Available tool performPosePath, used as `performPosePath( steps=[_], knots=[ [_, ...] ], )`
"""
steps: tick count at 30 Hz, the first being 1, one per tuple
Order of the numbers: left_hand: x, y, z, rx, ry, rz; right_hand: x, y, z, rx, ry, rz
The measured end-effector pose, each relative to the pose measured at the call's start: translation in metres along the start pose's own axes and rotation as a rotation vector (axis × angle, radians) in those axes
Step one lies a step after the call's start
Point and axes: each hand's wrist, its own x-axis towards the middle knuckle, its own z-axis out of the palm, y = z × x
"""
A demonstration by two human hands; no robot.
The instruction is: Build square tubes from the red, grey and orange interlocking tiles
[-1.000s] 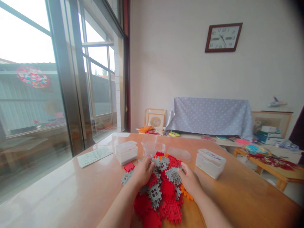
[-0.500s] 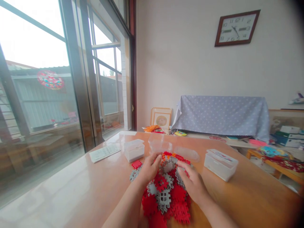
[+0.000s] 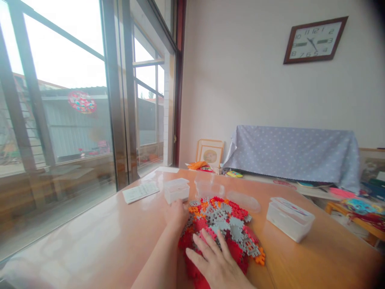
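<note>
A heap of interlocking plastic building tiles (image 3: 221, 216), red, grey and orange with notched edges, lies on the table in front of me. My right hand (image 3: 215, 259) is over the near part of the heap with its fingers spread, and nothing shows in its grasp. At the heap's left edge is my left hand (image 3: 177, 214), back toward me. Its fingertips are mostly hidden, so I cannot tell whether they grip a tile. Just beyond it stands a clear plastic box (image 3: 176, 192) with its lid raised.
A second clear box (image 3: 290, 218) stands to the right of the heap. Clear plastic containers (image 3: 209, 190) and a clear lid (image 3: 245, 200) lie behind it. A printed sheet (image 3: 140, 192) rests at the left on the wooden table (image 3: 114, 245). Glass windows run along the left side.
My left hand has moved from the heap's middle to its left edge. My right hand has come nearer and leftward, fingers now spread. The tiles lie differently, and the view has turned slightly left.
</note>
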Motion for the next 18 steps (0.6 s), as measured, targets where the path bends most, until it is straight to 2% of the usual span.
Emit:
performPosePath(
  steps=[4,9,18],
  knots=[
    [-0.002,-0.001,0.000,0.044,-0.008,0.008,-0.001,0.008,-0.005,0.035,-0.040,0.092],
    [-0.002,-0.001,0.001,0.043,-0.040,0.003,-0.004,0.013,-0.019,0.000,0.039,0.305],
    [0.008,-0.002,0.008,-0.089,-0.058,-0.017,0.002,0.030,-0.010,-0.022,0.179,0.452]
  ],
)
